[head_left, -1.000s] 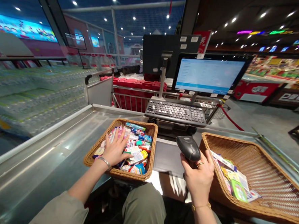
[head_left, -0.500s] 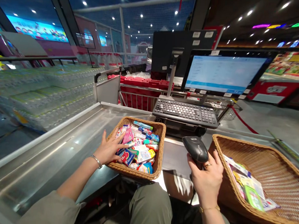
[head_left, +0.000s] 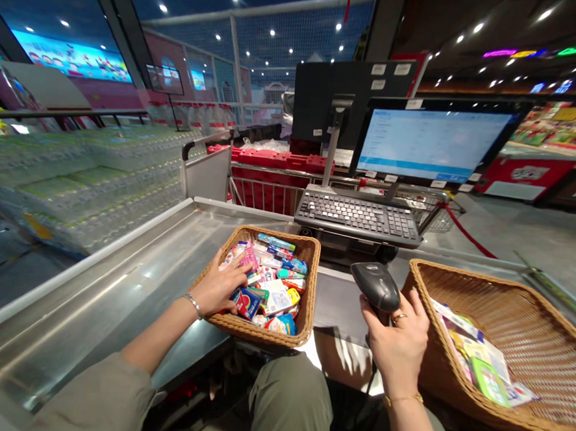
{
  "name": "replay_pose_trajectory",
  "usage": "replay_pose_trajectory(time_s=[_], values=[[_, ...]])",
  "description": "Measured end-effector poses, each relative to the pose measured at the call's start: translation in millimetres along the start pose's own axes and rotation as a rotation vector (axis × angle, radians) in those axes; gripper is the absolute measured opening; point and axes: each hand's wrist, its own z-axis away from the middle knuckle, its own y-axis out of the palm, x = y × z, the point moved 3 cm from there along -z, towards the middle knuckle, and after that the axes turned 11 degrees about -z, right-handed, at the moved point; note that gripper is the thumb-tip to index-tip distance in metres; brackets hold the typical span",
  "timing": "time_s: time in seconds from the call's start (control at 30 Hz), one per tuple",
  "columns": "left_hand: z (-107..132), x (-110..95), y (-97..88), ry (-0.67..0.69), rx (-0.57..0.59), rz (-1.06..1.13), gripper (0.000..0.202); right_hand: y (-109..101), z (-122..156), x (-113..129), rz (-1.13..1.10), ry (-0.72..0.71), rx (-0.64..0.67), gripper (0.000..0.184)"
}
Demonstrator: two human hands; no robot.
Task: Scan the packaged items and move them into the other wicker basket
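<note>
1. The left hand [head_left: 219, 288] sits low in the middle of the frame, inside the left wicker basket [head_left: 306, 293]. Its fingers are curled around a pink packet [head_left: 247, 260] at the top left of the heap; the print on that packet is too small to read.
2. The basket is packed with small colourful packets [head_left: 274, 286], among them a blue and red box [head_left: 247, 302] just right of the hand. None of their labels can be made out.
3. The right hand [head_left: 400, 346], lower right of centre, is wrapped closed around the handle of a dark grey barcode scanner [head_left: 376, 286], whose head points up and left. A ring shows on one finger.
4. The right wicker basket [head_left: 517, 301] fills the lower right corner and holds a few flat packets [head_left: 479, 360], one of them green; their writing is unreadable.
5. Both baskets rest on a steel counter [head_left: 132, 277] running from lower left to centre.
6. Above centre stand a keyboard [head_left: 359, 214] and a lit monitor [head_left: 431, 143] showing pale blue lines of text, too fine to read.
7. White stickers on the back of a second screen [head_left: 354, 83] are blank at this size.
</note>
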Motion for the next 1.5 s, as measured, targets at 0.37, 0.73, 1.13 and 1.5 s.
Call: replay_pose_trajectory(time_s=[0.37, 0.73, 1.13, 1.5], values=[[1, 6, 10.9, -0.013, -0.020, 0.044, 0.031, -3, 0, -4, -0.006, 0.051, 0.003, 0.044], [-8, -6, -8.8, -0.031, -0.184, 0.013, 0.019, -6, -1, -2, -0.015, 0.061, -0.024, 0.042], [-6, -6, -9.5, -0.050, -0.365, -0.098, 0.021, -11, -3, 2, -0.038, 0.068, -0.029, 0.041], [-5, -15, -6.8, -0.080, -0.360, -0.158, 0.022, -15, -4, 0, -0.037, 0.080, -0.030, 0.039]])
